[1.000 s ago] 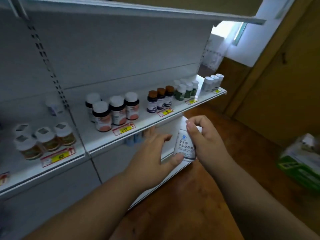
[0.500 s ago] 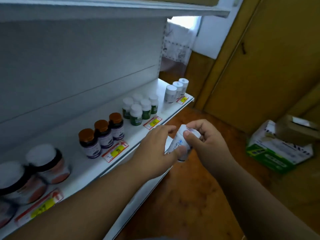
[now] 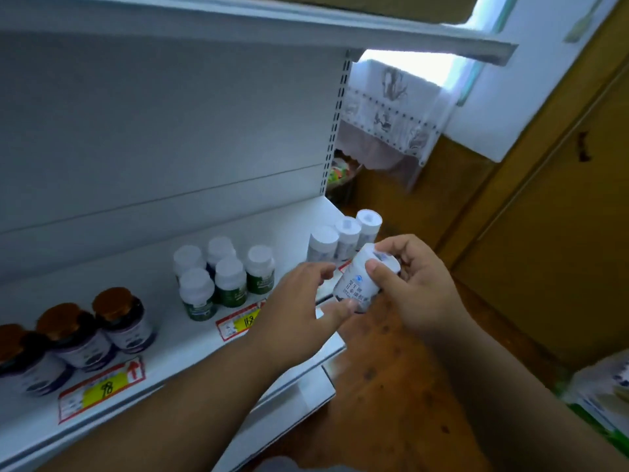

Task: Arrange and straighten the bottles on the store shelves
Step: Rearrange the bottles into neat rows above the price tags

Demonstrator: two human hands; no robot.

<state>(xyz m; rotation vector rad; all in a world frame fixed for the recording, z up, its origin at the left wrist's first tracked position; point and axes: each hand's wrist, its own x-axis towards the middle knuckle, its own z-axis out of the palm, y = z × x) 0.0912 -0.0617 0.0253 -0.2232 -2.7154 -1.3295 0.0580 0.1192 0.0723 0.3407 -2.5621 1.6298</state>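
Observation:
A white bottle (image 3: 359,284) with blue print is held tilted in front of the right end of the white shelf (image 3: 190,338). My right hand (image 3: 413,287) grips its cap end with thumb and fingers. My left hand (image 3: 299,311) touches its lower end with the thumb, fingers spread. Three matching white bottles (image 3: 343,238) stand in a row at the shelf's right end, just behind the held one. Several green-labelled bottles (image 3: 224,277) with white caps stand in a cluster to their left. Three purple-labelled bottles (image 3: 85,332) with brown caps stand further left.
Yellow price tags (image 3: 102,390) line the shelf's front edge. An upper shelf (image 3: 306,25) overhangs. A lower shelf edge (image 3: 306,390) juts out below. Wooden floor (image 3: 391,386) and wood panelling (image 3: 544,216) lie to the right. A green and white box (image 3: 602,400) sits at the right edge.
The white bottle has been raised from below shelf level to in front of the shelf's right end, held in both hands. My view swung right and closer to the shelf.

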